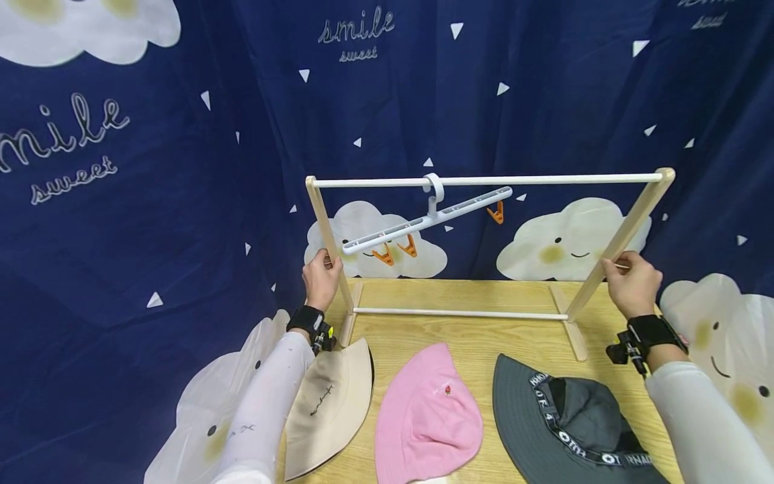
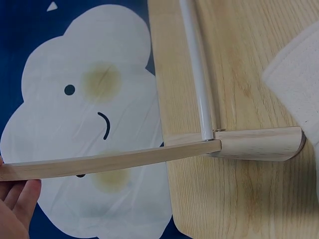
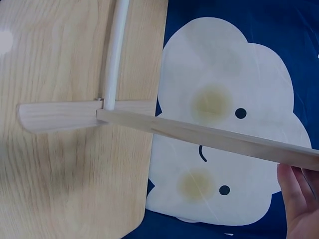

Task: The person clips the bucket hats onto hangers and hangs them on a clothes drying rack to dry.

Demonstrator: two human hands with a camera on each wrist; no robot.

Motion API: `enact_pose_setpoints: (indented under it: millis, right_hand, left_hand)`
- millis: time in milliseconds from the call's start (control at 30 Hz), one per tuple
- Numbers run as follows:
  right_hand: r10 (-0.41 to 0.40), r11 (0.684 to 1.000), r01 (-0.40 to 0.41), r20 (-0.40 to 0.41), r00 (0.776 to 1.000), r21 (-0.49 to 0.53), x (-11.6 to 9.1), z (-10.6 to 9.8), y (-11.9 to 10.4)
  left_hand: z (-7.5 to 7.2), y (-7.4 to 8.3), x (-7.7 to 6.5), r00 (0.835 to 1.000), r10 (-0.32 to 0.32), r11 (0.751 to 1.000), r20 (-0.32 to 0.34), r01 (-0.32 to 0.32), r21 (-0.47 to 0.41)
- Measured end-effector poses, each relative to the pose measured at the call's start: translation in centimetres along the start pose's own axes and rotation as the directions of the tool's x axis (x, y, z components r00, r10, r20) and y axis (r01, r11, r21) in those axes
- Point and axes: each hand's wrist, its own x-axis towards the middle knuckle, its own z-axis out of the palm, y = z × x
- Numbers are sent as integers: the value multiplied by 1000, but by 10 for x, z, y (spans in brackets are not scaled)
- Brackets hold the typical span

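Your left hand (image 1: 322,278) and right hand (image 1: 632,282) each grip one side of the rack (image 1: 484,181) on the worktop (image 1: 459,294), so I'd apply equal, gentle force to avoid racking it or swinging the hanger (image 1: 450,214).

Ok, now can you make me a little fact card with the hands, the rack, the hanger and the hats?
Left hand: holds left post of the rack
Right hand: holds right post
Rack stands on: table
Hanger: white, hooked over the rack's top bar
Clips on hanger: three, orange
Hats, left to right: cream hat, pink hat, grey hat
Hats on hanger: none
Curtain: dark blue, with clouds
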Motion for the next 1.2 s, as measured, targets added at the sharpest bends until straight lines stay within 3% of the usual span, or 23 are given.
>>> enact_pose_setpoints:
  millis: [300,500,633,767,900,1033,1200]
  right_hand:
    - [-57,998,57,15,998,-21,6,-1,-6]
    - [-52,999,52,24,998,-1,-1,-2,-8]
    - [-27,997,26,24,999,67,-12,-2,-11]
    - [-9,983,-5,81,997,181,-24,1,-15]
    - [-5,974,-22,119,993,224,-38,1,-18]
    - [-35,981,12,112,993,194,-51,-7,-21]
    - [-75,986,57,109,991,158,-69,-14,-29]
  left_hand:
    - [-1,-3,-2,999,14,999,-45,-15,-31]
    - [-12,-1,-7,999,3,999,-53,-1,33]
    - [-24,1,-14,999,3,999,-41,-1,54]
    - [-33,1,-23,999,-20,998,-41,23,66]
    - [-36,2,-33,996,-87,995,-5,87,59]
    - [-35,3,-46,986,-156,987,60,153,48]
    - [-34,6,-61,981,-159,986,108,153,61]
